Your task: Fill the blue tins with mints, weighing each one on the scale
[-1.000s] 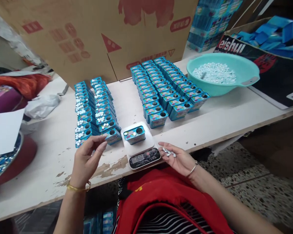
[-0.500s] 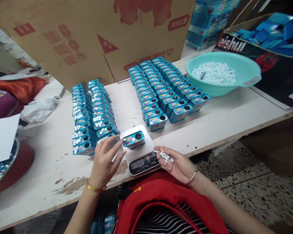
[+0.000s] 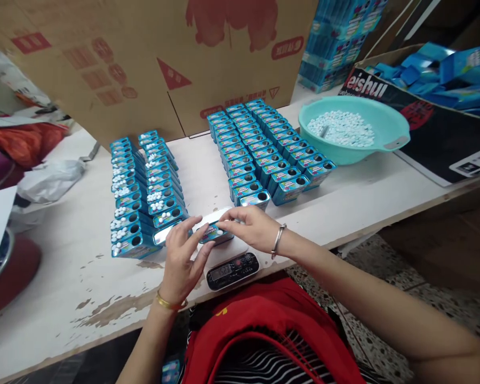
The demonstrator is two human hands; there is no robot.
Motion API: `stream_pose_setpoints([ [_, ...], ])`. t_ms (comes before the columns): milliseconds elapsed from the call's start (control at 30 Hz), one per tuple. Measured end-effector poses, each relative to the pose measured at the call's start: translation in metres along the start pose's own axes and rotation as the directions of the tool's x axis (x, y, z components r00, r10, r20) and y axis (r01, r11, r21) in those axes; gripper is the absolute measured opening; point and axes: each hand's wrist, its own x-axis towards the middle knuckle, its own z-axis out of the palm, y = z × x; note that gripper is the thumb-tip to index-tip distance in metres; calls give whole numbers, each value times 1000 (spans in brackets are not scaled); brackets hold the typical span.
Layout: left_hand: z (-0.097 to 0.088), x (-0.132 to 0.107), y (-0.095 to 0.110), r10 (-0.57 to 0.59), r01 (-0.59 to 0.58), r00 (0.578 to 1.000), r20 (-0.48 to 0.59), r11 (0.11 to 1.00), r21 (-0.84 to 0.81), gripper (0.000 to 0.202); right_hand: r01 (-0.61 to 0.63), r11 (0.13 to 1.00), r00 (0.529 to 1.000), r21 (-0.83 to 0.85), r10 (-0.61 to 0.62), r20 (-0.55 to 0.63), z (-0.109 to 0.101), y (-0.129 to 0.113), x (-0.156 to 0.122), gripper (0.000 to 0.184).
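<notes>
A small blue tin [image 3: 221, 238] with a few white tablets on its top sits on the white kitchen scale [image 3: 234, 249]. My left hand [image 3: 186, 253] has its thumb and fingertips round the tin's left end. Palm down, my right hand [image 3: 256, 229] covers the tin's right end and its round opening, fingers drawn together; whatever lies under them is hidden. To the left, two rows of blue tins [image 3: 134, 245] carry white tablets on their tops. Further right, several rows of blue tins [image 3: 290, 186] with round holes stand upright.
A turquoise bowl [image 3: 388, 109] of white tablets with a scoop stands at the back right. Beyond it a black box [image 3: 420, 133] is filled with blue tins. A large cardboard carton [image 3: 136, 96] rises behind the table. A red bowl [image 3: 22, 261] sits at the left edge.
My right hand has swung up and left from beside the scale, turning its palm of tablets down over the tin. My left fingers have closed in round the tin's end.
</notes>
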Motion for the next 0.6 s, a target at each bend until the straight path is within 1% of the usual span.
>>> stream_pose_setpoints([
  [67,-2,-5,-1,-40,40,999,-6,999,-23,32,-7,976,1000,-216,10,14,1,-2,6,20],
  [133,-4,-11,-1,-62,62,998,-4,998,-34,31,-31,938,999,-346,36,8,2,-4,8,27],
  [233,-5,-19,-2,-88,88,996,-13,995,-45,31,-45,906,999,-420,50,0,3,-5,10,35],
  [333,-3,-23,-2,-115,114,993,-25,992,-51,30,-14,915,1000,-404,21,14,4,-6,12,33],
  [400,-2,-24,-2,-128,127,991,-29,990,-57,30,9,942,1000,-334,-8,3,4,-7,14,28],
  [467,-2,-26,0,-143,140,989,-40,988,-73,31,-7,983,1000,-185,3,-24,1,-9,15,23],
  [533,-2,-27,1,-154,148,986,-66,985,-90,32,-96,993,995,61,98,-27,-4,-10,11,22],
  [567,-3,-27,2,-157,149,984,-81,984,-94,32,-159,966,986,205,164,-7,-8,-9,8,22],
  [600,-4,-27,2,-157,148,983,-95,984,-96,32,-221,913,974,344,227,23,-12,-7,4,23],
])
